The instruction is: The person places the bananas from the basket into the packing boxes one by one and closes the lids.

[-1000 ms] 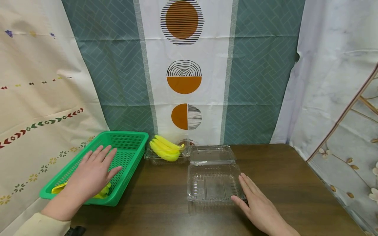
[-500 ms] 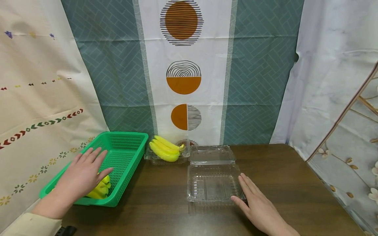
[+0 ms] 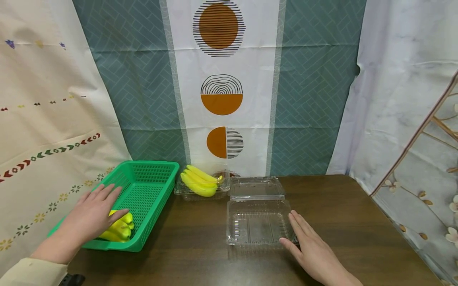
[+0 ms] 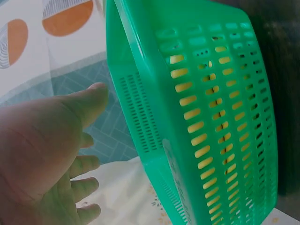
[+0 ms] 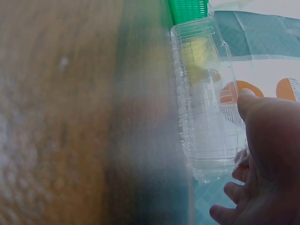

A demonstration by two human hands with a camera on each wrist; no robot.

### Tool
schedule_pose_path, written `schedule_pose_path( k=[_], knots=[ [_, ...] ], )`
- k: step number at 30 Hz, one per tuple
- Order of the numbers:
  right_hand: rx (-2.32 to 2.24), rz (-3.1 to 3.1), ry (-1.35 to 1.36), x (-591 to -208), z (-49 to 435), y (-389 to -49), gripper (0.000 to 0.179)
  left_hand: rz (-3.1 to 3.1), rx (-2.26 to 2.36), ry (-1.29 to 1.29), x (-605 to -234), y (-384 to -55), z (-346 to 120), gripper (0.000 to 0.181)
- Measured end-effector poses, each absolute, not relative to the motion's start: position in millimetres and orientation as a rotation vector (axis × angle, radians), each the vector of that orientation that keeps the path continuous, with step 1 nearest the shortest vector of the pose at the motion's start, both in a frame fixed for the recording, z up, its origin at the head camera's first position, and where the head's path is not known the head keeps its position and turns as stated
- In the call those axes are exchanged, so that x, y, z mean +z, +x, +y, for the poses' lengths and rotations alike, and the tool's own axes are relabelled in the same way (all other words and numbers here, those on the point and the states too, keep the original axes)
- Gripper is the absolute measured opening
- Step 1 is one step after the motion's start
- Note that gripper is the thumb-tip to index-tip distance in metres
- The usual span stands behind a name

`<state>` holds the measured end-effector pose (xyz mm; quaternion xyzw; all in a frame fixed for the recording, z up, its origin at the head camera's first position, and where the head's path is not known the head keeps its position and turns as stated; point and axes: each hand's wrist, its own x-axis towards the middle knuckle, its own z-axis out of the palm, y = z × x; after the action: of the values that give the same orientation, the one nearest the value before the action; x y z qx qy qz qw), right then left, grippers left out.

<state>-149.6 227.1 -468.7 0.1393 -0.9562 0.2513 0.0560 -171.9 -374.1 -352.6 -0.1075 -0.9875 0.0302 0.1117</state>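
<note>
My left hand (image 3: 89,218) hovers with spread, straight fingers over the near left part of a green plastic basket (image 3: 156,218), holding nothing. Below it, yellow bananas (image 3: 121,229) lie in the basket, partly hidden by the hand; their yellow also shows through the slots in the left wrist view. A clear plastic clamshell container (image 3: 259,227) lies on the table, its lid (image 3: 257,186) folded back. At that container's right edge rests my right hand (image 3: 315,252), fingers extended and thumb apart. In the right wrist view the thumb (image 5: 248,101) appears against the rim.
Behind, a second clear container (image 3: 181,190) stands left of the lid, with a bunch of bananas (image 3: 200,182) on or in it; I cannot tell which. The brown wooden table (image 3: 200,254) meets a hanging patterned cloth (image 3: 229,119) at the back.
My left hand has moved left and down over the basket, uncovering more of the bananas. The right hand stays at the container's edge.
</note>
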Motion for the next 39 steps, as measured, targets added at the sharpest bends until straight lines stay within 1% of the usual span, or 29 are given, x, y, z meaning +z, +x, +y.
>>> schedule_pose_path(
  k=[22, 33, 39],
  knots=[
    [0.748, -2.897, 0.424, -470, 227, -150, 0.093, -2.98, 0.099, -0.402, -362, -180, -399, 0.089],
    [0.742, -2.86, 0.438, -470, 227, -149, 0.09, -2.997, 0.086, -0.445, -366, -184, -405, 0.095],
    [0.741, -2.861, 0.442, -469, 227, -149, 0.09, -3.009, 0.06, -0.475, -366, -186, -409, 0.093]
  ],
)
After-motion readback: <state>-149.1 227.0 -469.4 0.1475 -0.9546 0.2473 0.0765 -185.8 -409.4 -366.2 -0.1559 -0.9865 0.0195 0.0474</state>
